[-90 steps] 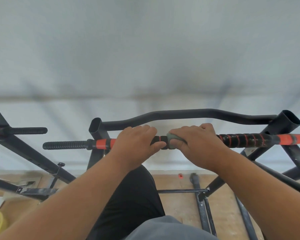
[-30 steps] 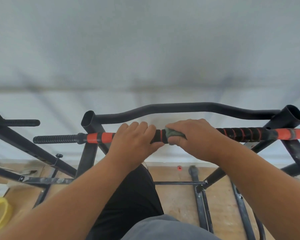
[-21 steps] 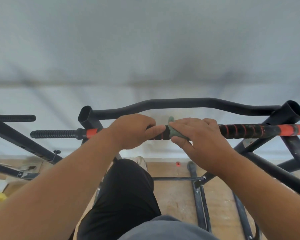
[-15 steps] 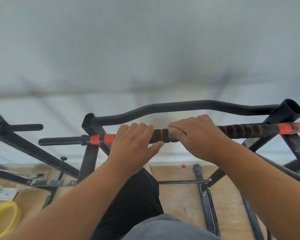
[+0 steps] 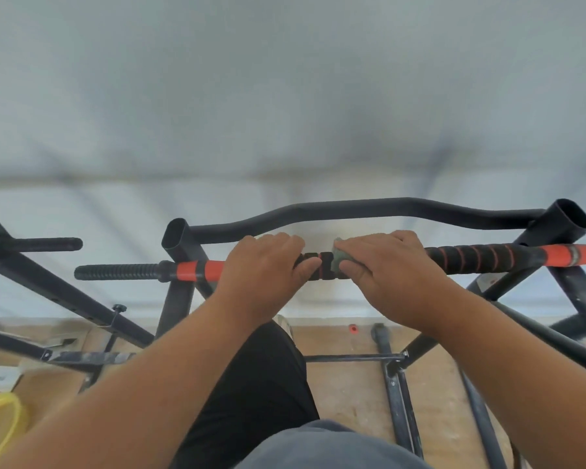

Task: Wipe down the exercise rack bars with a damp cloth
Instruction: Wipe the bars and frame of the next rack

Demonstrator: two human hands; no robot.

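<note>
- L hand [image 5: 263, 270]: wrapped round black/orange grip bar [image 5: 481, 258].
- R hand [image 5: 391, 270]: clamps green cloth [image 5: 339, 258] onto same bar.
- Hands close, not touching.

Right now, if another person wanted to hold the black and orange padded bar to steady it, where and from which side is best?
Probably the bare orange section of the black and orange padded bar, from above. It is free, smooth and round, so fingers can wrap it. The left hand grips beside it; the right hand holds the green cloth against the bar.
</note>
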